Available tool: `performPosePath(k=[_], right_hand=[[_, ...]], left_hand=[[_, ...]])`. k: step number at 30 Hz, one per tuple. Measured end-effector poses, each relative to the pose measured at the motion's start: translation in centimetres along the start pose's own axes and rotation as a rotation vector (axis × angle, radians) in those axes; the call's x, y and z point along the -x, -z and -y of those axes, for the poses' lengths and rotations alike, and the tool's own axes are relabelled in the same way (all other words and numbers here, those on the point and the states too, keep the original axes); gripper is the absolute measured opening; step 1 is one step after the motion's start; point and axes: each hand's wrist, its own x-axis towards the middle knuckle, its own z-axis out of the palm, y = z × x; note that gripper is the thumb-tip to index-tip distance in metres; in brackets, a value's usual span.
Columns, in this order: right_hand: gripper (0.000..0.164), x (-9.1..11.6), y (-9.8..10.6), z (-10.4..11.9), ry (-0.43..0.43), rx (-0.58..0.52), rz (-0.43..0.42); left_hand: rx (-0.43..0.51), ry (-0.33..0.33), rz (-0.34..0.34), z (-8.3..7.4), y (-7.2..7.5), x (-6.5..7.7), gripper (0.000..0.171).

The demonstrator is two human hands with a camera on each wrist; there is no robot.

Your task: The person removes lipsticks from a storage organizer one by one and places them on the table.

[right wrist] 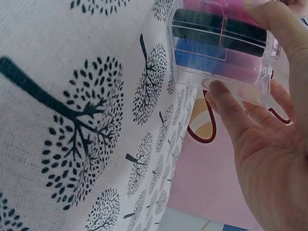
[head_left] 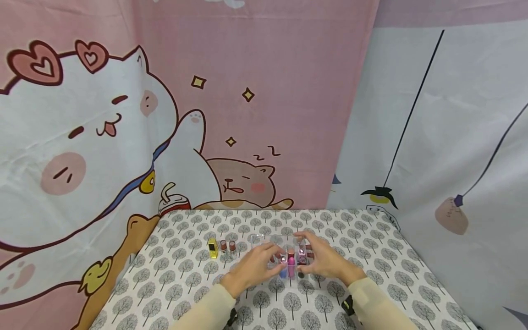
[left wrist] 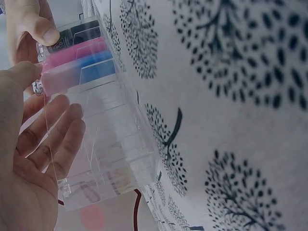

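Note:
A clear compartment organizer (head_left: 264,237) stands on the tree-print cloth, with several cosmetic tubes upright in its right-hand part. My left hand (head_left: 256,266) reaches over its near side, thumb and forefinger pinching the top of a pink-and-blue tube (left wrist: 72,74); the other fingers spread behind the clear wall. With my right hand (head_left: 326,260) I grip the organizer's right end, the thumb in front and fingers round the far side. Between the hands stand a bright pink tube (head_left: 291,266) and a dark tube (right wrist: 216,31). Empty clear compartments (left wrist: 110,149) fill the left part.
Left of the organizer stand a yellow box (head_left: 212,248) with a dark panel and two small reddish-brown containers (head_left: 223,246) side by side. A cartoon-print curtain (head_left: 288,114) hangs behind the table (head_left: 173,279), and a pale one (head_left: 420,151) hangs along the right.

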Motion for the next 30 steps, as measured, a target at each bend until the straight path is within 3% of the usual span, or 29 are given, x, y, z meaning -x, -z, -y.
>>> performPosePath(k=[7,13,30], right_hand=[[0.106,0.0,0.01,-0.06,0.005,-0.045,0.018],[0.107,0.01,0.02,-0.04,-0.005,-0.021,0.012],[0.108,0.01,-0.09,0.04,-0.004,-0.034,0.011]], left_hand=[[-0.012,-0.012,-0.011,0.0,-0.15,-0.2,0.036],[-0.028,-0.017,-0.021,0.0,-0.21,-0.2,0.034],[0.008,-0.033,-0.015,-0.03,-0.21,-0.09,0.029]])
